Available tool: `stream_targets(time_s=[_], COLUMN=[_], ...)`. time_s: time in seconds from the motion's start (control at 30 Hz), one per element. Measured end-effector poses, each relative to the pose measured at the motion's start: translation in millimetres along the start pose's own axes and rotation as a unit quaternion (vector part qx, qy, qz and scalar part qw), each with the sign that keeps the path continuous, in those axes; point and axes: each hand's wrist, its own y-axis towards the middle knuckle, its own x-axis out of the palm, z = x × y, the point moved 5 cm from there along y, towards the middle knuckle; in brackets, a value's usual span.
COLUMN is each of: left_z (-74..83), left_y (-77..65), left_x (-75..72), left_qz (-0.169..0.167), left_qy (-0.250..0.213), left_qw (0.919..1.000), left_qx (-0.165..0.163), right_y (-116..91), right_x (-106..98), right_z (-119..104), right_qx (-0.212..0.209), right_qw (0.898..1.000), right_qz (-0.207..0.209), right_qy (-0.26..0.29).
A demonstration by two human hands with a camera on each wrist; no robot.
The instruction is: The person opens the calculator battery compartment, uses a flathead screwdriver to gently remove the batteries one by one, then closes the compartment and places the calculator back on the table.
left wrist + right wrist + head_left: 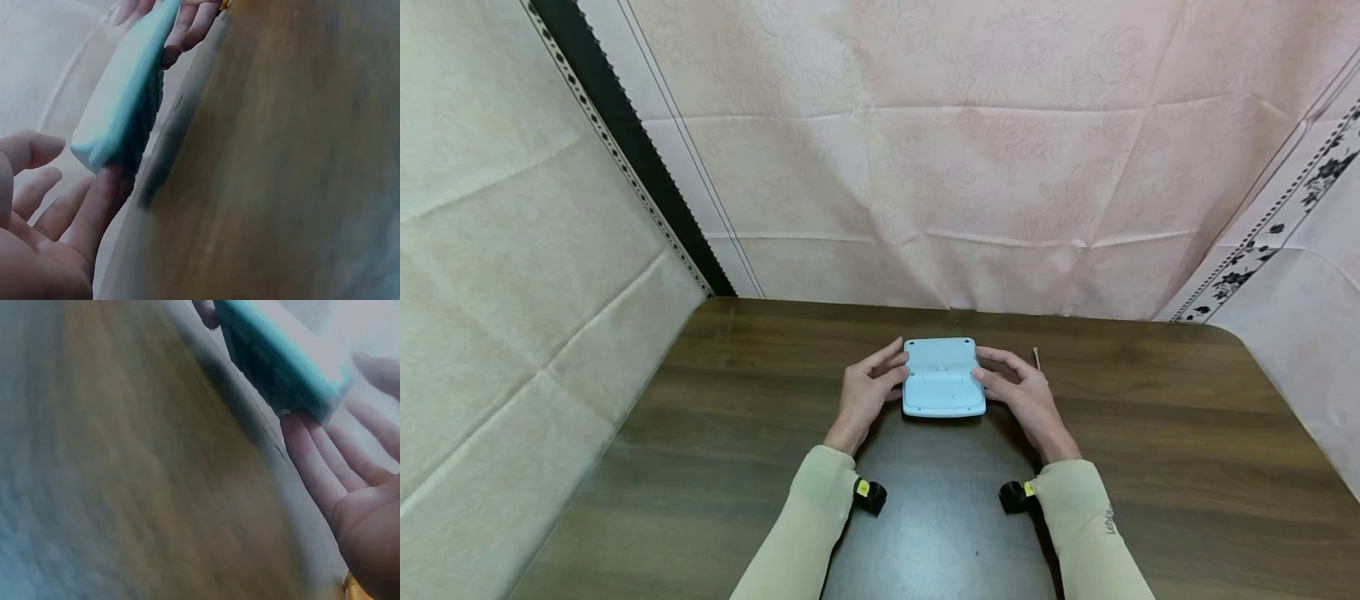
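Closest to us, two pale yellow-green fabric sleeves (805, 525) reach in from the bottom, and there's dark lettering (1109, 522) on the right one! A small black block-shaped wrist camera (872, 498) sits inside each cuff, yellow patch and all. Now the hands, and both are busy: the left hand (867, 392) grips one side, the right hand (1021, 396) grips the other, and between them it's a light-blue, rounded-rectangular plastic case (943, 393)! It's up off the surface, over the far middle of the desk, a dark shadow underneath. Two smooth panels, one above the other, a hinge-like band across the middle, tiny dark dots near the edges. Over to the wrist views: fingertips tucked against its underside at either end, and that underside is darker teal and uneven, too blurred to read. Just beyond the right hand, a thin pale sliver (1037, 358) pokes up, too small to name; down in the corner of the right wrist view, a glimpse of an orange-yellow object (355, 589). All this above a dark brown wood-grain desk (1157, 433) with rounded far corners. Behind it, creased pale pink patterned cloth (970, 175); off to the left, pale cloth with a black band (640, 150); to the right, white trim with black flowers (1270, 233)!
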Motion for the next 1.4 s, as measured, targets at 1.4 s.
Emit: stream_targets(time_s=[1.4], left_z=[-18.0], left_y=[-3.1], left_x=[4.4], left_qz=[0.011], left_qy=[0.037], left_qw=[0.9991], left_qx=[0.018], right_y=[-5.9], right_x=[3.6], right_z=[5.9], right_qx=[0.048], right_qw=[0.98], right_qz=[0.023], right_qy=[-0.19])
